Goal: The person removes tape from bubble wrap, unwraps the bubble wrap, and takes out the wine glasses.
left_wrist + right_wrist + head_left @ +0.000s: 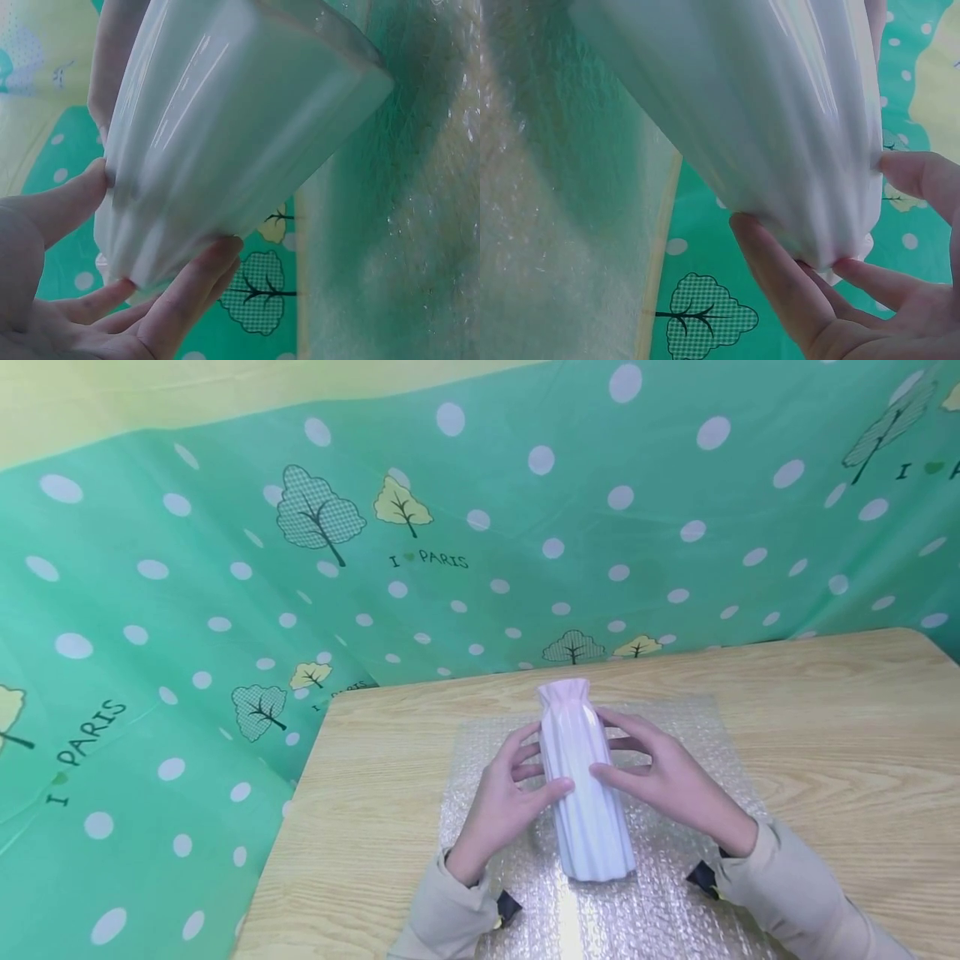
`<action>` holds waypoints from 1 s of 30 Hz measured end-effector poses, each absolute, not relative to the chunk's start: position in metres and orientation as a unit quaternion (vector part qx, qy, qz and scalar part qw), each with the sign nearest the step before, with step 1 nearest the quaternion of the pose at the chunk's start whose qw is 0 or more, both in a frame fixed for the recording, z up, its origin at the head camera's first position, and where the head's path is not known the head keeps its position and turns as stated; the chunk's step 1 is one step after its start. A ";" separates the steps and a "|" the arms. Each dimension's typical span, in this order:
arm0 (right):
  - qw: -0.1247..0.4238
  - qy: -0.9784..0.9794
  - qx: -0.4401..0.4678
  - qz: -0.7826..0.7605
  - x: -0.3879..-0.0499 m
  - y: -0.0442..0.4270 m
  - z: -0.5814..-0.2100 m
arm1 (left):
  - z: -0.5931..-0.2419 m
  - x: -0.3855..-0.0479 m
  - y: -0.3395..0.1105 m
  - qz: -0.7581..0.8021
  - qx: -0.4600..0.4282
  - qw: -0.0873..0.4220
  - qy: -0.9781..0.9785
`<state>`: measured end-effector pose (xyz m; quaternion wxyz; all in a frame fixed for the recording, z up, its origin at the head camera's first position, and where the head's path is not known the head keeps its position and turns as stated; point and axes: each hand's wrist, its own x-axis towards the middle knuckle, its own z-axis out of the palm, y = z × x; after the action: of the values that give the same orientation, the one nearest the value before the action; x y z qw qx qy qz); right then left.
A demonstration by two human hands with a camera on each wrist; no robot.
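Observation:
A white ribbed vase (587, 793) with a pinched, ruffled neck leans over a sheet of bubble wrap (675, 893), its neck toward the far side. From one side the left hand (502, 797) holds it, thumb on the near face and fingers around the edge. The right hand (671, 777) grips the opposite side in much the same way. Both wrist views show fingertips pressed against the glossy ribs of the vase (217, 127) (772, 127). Whether its base touches the wrap, I cannot tell.
Under the bubble wrap lies a light wood-grain table (862, 735). A green curtain (510, 552) with white dots and printed trees hangs behind the table and along its left side. Beige sleeves (802, 885) cover the forearms, with small black pieces near both cuffs.

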<state>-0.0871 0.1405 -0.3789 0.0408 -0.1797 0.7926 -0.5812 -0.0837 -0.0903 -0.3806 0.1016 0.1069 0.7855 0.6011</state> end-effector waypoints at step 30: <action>-0.010 0.773 -0.184 -0.606 -0.084 0.138 -0.374 | -0.378 -0.083 -0.088 0.628 0.133 0.043 0.766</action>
<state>-0.0836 0.1380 -0.3739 -0.0097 -0.1843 0.7734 -0.6065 -0.0828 -0.0876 -0.3777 0.0435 0.1335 0.7656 0.6278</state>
